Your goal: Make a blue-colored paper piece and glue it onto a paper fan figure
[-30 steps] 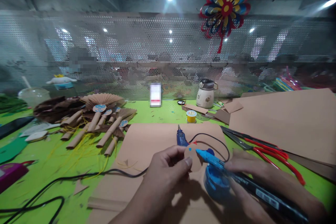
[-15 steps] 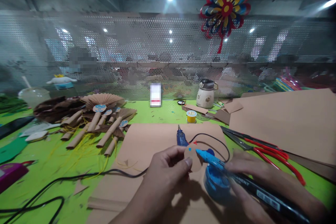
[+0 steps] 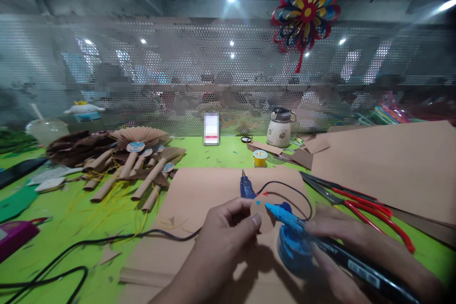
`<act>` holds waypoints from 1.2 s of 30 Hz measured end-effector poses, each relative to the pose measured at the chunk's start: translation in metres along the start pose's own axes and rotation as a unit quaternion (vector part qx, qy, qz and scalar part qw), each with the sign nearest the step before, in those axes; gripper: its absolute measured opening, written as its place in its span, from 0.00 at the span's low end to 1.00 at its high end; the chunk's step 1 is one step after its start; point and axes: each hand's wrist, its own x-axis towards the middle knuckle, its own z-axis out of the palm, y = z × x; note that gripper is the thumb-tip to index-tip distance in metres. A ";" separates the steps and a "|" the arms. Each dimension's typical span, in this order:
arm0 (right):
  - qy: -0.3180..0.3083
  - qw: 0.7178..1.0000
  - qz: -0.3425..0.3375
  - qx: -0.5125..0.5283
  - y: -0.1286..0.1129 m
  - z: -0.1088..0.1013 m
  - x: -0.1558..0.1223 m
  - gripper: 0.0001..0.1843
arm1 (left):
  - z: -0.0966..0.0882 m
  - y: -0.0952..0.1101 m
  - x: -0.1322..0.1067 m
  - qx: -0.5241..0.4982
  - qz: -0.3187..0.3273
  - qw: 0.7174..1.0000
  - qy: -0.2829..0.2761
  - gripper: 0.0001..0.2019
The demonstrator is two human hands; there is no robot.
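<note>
Between the thumb and fingers of my left hand [image 3: 228, 232] is a small round brown paper disc [image 3: 261, 218] with a blue dot near its upper left. My right hand [image 3: 352, 242] grips a black marker [image 3: 351, 261] whose blue tip [image 3: 272, 208] touches the disc's upper right, or sits just over it. Below the marker's front end stands a small blue-stained pot [image 3: 294, 247], partly hidden. Behind the disc, a blue glue gun [image 3: 246, 186] lies on brown paper [image 3: 210, 194], its nozzle pointing away from me.
Folded paper fans [image 3: 140, 135] with rolled handles and yellow strings are piled at left. Red-handled scissors [image 3: 370, 209] lie at right beside large brown sheets [image 3: 392, 166]. Farther back are a yellow thread spool [image 3: 260, 158], a bottle [image 3: 279, 128] and a phone [image 3: 211, 129]. A black cord [image 3: 117, 238] crosses the left side.
</note>
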 end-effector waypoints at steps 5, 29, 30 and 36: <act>-0.001 1.000 0.007 -0.010 0.000 -0.002 -0.001 0.10 | -0.001 0.000 0.001 -0.007 -0.002 1.000 -0.013 0.14; 0.013 1.000 0.010 -0.010 -0.001 -0.002 -0.001 0.10 | -0.001 0.004 0.003 -0.017 -0.027 0.999 -0.012 0.14; 0.015 1.000 0.006 -0.009 0.000 -0.002 -0.001 0.09 | 0.000 0.004 0.002 -0.018 -0.027 0.999 -0.014 0.14; -0.023 1.000 0.020 -0.007 0.006 -0.008 -0.006 0.08 | -0.001 0.001 0.002 -0.014 -0.037 0.999 -0.014 0.15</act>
